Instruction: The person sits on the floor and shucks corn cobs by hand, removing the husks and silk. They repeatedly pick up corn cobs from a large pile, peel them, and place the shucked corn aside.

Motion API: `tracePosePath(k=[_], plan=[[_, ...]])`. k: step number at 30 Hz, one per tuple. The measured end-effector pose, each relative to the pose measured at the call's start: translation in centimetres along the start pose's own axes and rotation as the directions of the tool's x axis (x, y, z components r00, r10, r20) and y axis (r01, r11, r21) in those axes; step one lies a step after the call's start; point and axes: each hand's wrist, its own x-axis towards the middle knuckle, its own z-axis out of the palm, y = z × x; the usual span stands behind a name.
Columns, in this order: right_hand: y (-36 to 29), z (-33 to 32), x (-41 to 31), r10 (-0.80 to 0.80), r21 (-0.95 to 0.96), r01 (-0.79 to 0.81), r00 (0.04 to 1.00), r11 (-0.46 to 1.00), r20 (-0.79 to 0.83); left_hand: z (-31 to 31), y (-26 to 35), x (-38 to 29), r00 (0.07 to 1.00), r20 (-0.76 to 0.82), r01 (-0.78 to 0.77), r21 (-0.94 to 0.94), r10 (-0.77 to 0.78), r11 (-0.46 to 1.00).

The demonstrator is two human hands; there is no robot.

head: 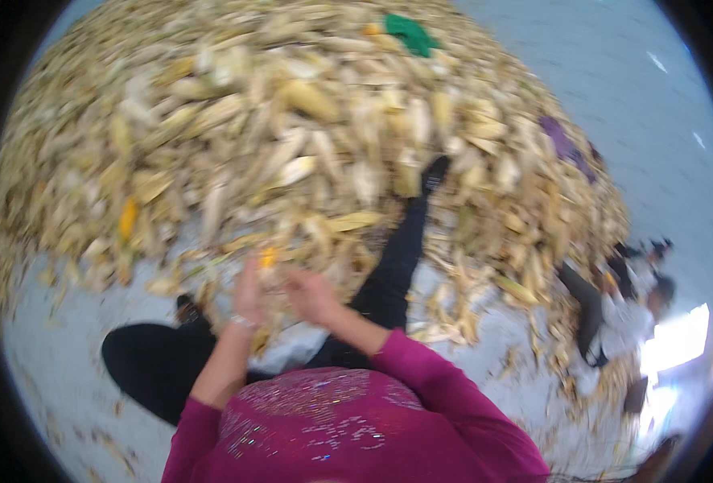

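A partly bared ear of corn (268, 257), orange-yellow kernels showing at its top, sits against the fingers of my left hand (249, 293), which appears to grip it. A bracelet circles that wrist. My right hand (311, 294) is just to the right, fingers curled toward the ear. Motion blur hides whether those fingers pinch the husk. Beyond both hands spreads a large heap of corn ears in dry husks (308, 102). Loose husks (314, 235) lie on the floor close in front of my hands.
My outstretched leg (393, 259) reaches into the heap; my other leg (157, 356) is bent at left. A bare orange ear (128, 218) lies at left. Green cloth (411, 35) and purple cloth (565, 145) rest on the heap. Another person (625, 320) sits at right.
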Motion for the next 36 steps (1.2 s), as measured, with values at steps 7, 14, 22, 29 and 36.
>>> tracePosePath(k=[7, 14, 22, 29, 36], plan=[[-0.7, -1.7, -3.5, 0.190, -0.114, -0.163, 0.937, 0.980, 0.294, -2.1, 1.2, 2.7, 0.988, -0.037, 0.141, -0.222, -0.152, 0.965], [1.7, -7.2, 0.1, 0.312, 0.199, -0.315, 0.949, 0.928, 0.045, 2.5, -1.7, -0.6, 0.781, 0.503, -0.624, 0.653, 0.370, 0.429], [1.8, -7.3, -0.1, 0.366, 0.338, -0.279, 0.902, 0.899, -0.227, 3.1, -1.4, -3.1, 0.867, 0.494, -0.461, 0.746, 0.063, 0.481], [1.7, -3.5, -1.9, 0.488, 0.000, -0.488, 0.872, 0.873, -0.038, 2.5, -4.9, -3.8, 0.794, 0.600, -0.605, 0.795, 0.099, 0.030], [6.4, -7.2, -3.0, 0.485, 0.276, -0.736, 0.634, 0.618, 0.603, 3.3, -5.5, -5.9, 0.725, 0.680, -0.688, 0.710, -0.110, -0.148]])
